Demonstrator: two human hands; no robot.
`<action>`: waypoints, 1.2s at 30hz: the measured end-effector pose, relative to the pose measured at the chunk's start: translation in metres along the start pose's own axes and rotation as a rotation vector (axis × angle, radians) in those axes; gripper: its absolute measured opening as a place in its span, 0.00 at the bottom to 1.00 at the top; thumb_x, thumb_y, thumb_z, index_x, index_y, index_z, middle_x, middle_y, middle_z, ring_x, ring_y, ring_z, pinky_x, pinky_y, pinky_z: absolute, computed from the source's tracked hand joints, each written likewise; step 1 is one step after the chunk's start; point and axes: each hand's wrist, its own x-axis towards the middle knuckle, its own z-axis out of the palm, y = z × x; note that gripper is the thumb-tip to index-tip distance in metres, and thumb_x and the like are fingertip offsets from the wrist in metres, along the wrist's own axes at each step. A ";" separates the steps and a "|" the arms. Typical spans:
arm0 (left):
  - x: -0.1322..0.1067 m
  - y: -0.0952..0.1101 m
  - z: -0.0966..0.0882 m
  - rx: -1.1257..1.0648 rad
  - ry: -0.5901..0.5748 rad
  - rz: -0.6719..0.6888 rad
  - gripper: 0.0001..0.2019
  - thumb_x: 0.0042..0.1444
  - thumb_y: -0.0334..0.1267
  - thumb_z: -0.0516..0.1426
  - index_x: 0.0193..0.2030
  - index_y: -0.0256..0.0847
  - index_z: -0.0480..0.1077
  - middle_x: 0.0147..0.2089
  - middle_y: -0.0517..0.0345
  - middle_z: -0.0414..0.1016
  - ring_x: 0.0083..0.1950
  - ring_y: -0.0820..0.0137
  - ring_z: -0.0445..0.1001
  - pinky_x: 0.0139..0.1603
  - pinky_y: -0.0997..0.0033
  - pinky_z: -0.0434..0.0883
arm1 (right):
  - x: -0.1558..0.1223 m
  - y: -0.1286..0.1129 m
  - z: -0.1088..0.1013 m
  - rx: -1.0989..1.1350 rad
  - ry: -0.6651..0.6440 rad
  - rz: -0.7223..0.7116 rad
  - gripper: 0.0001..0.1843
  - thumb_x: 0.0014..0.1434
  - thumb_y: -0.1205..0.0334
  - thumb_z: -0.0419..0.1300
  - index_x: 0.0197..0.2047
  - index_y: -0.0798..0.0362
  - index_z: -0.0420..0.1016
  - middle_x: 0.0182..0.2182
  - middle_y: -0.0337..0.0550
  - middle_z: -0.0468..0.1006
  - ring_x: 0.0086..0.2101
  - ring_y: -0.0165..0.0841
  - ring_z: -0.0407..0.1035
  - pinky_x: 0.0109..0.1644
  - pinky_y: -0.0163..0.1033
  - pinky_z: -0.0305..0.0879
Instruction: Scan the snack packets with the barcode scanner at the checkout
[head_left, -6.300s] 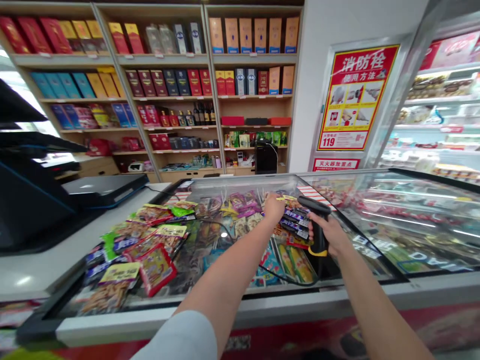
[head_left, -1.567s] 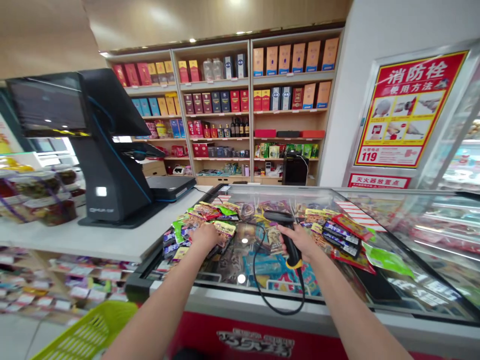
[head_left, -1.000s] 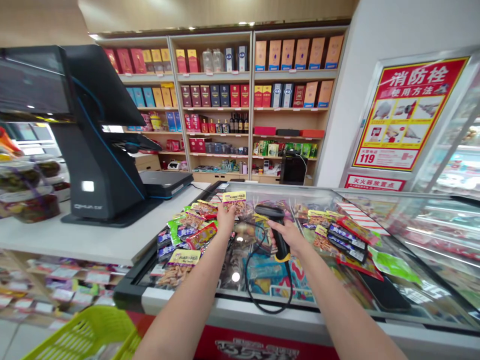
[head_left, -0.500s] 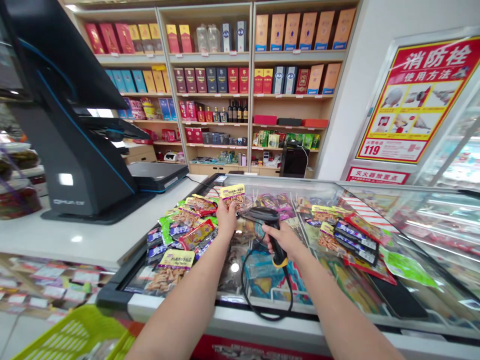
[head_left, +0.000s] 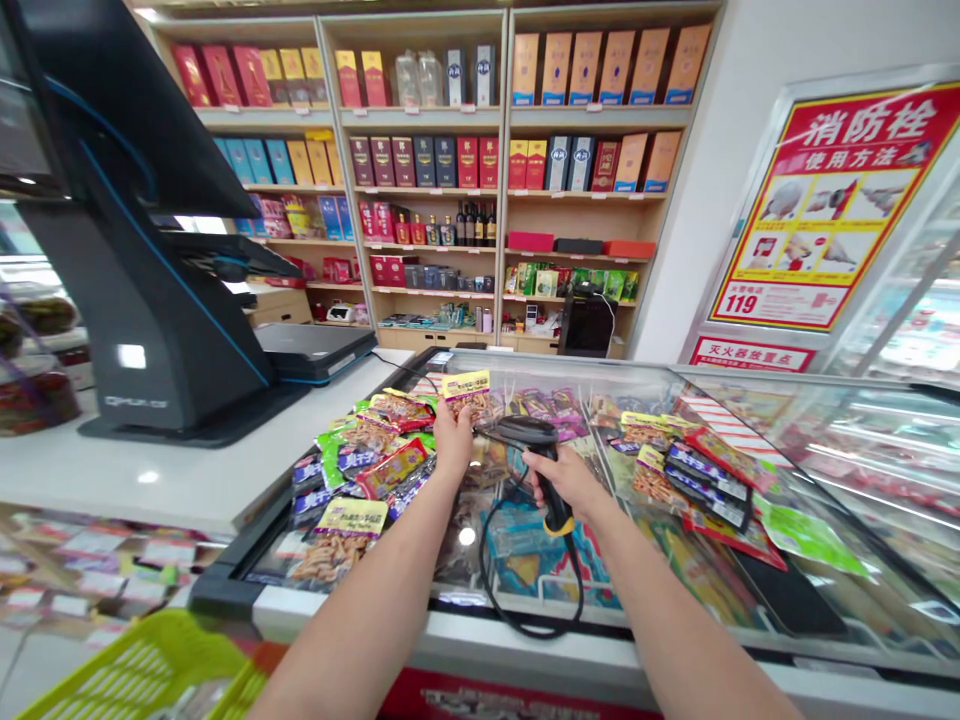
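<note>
Working this rig from afar, I have the left hand raised over a glass-topped chest freezer, its fingers pinched narrow on the lower edge of a snack packet with a yellow label. The packet stands nearly upright, its long axis running up from my grip, above the far left part of the lid. My right hand has its fingers wrapped round the grip of a black barcode scanner. The scanner tilts with its yellow-banded butt down toward me and its nose pointing left, just beside the packet. Its black cable drops from the butt and loops over the glass. Loose packets lie on the lid in a left heap and a right heap, and packaged snacks show through the glass inside the freezer. To the left, a black checkout terminal stands on a white counter, with a green plastic basket low near the freezer's corner. Wooden shelves of boxes and bottles fill the wall ahead.
</note>
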 end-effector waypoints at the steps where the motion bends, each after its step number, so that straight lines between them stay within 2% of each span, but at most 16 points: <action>1: -0.001 0.001 -0.001 -0.003 -0.001 0.004 0.10 0.54 0.40 0.55 0.42 0.41 0.68 0.40 0.49 0.78 0.44 0.57 0.78 0.50 0.57 0.73 | -0.001 -0.002 0.000 0.006 0.004 0.006 0.24 0.45 0.42 0.67 0.19 0.53 0.66 0.12 0.34 0.67 0.14 0.25 0.62 0.19 0.33 0.63; 9: -0.011 0.009 0.001 -0.135 -0.068 0.000 0.11 0.53 0.40 0.57 0.43 0.41 0.70 0.41 0.51 0.80 0.43 0.61 0.79 0.49 0.61 0.75 | -0.008 -0.009 -0.001 0.099 0.034 0.014 0.19 0.50 0.49 0.68 0.25 0.52 0.66 0.15 0.33 0.69 0.15 0.26 0.63 0.18 0.32 0.63; 12: -0.017 0.010 0.011 -0.191 -0.122 -0.011 0.11 0.52 0.39 0.58 0.42 0.40 0.71 0.40 0.52 0.81 0.42 0.61 0.80 0.49 0.61 0.75 | -0.013 -0.011 -0.011 0.121 0.050 -0.002 0.19 0.51 0.50 0.68 0.24 0.52 0.66 0.14 0.33 0.69 0.15 0.27 0.63 0.18 0.33 0.65; 15: -0.023 0.017 0.028 -0.190 -0.188 -0.024 0.09 0.49 0.37 0.58 0.39 0.39 0.71 0.36 0.53 0.80 0.41 0.61 0.80 0.48 0.59 0.75 | -0.024 -0.012 -0.031 0.157 0.101 -0.023 0.19 0.48 0.50 0.70 0.26 0.52 0.66 0.14 0.32 0.69 0.15 0.27 0.63 0.18 0.32 0.64; 19: -0.036 0.038 0.067 -0.297 -0.325 -0.031 0.09 0.46 0.35 0.59 0.37 0.39 0.72 0.37 0.53 0.81 0.40 0.61 0.80 0.49 0.57 0.75 | -0.043 -0.008 -0.071 0.205 0.204 -0.059 0.19 0.46 0.50 0.70 0.28 0.52 0.67 0.16 0.32 0.70 0.15 0.26 0.64 0.18 0.32 0.64; 22: -0.054 0.061 0.111 -0.411 -0.406 -0.073 0.09 0.46 0.33 0.60 0.36 0.38 0.72 0.35 0.53 0.81 0.39 0.62 0.80 0.48 0.57 0.76 | -0.061 -0.002 -0.104 0.217 0.299 -0.106 0.20 0.47 0.49 0.71 0.28 0.52 0.66 0.17 0.33 0.71 0.16 0.27 0.64 0.19 0.33 0.65; 26: -0.087 0.094 0.173 -0.428 -0.430 -0.151 0.08 0.46 0.31 0.62 0.36 0.38 0.70 0.34 0.54 0.80 0.39 0.64 0.80 0.45 0.60 0.76 | -0.086 0.003 -0.144 0.212 0.414 -0.130 0.20 0.48 0.47 0.70 0.28 0.51 0.67 0.17 0.34 0.71 0.16 0.27 0.64 0.19 0.34 0.66; 29: -0.113 0.118 0.209 -0.380 -0.489 -0.187 0.11 0.50 0.31 0.62 0.42 0.38 0.71 0.36 0.52 0.81 0.38 0.65 0.80 0.42 0.63 0.76 | -0.104 0.002 -0.168 0.224 0.493 -0.123 0.20 0.46 0.48 0.71 0.29 0.51 0.67 0.17 0.34 0.71 0.15 0.27 0.64 0.19 0.34 0.65; 32: -0.135 0.139 0.232 -0.264 -0.538 -0.175 0.15 0.53 0.31 0.61 0.48 0.37 0.69 0.38 0.50 0.81 0.40 0.65 0.80 0.44 0.64 0.75 | -0.119 0.000 -0.187 0.252 0.563 -0.118 0.20 0.45 0.48 0.72 0.28 0.51 0.67 0.16 0.34 0.70 0.15 0.28 0.64 0.18 0.35 0.65; 36: -0.156 0.162 0.248 -0.042 -0.592 -0.070 0.16 0.55 0.35 0.60 0.51 0.39 0.68 0.42 0.48 0.81 0.46 0.61 0.80 0.51 0.61 0.71 | -0.133 -0.001 -0.205 0.326 0.637 -0.143 0.21 0.43 0.48 0.73 0.28 0.51 0.68 0.16 0.34 0.71 0.16 0.29 0.64 0.19 0.35 0.65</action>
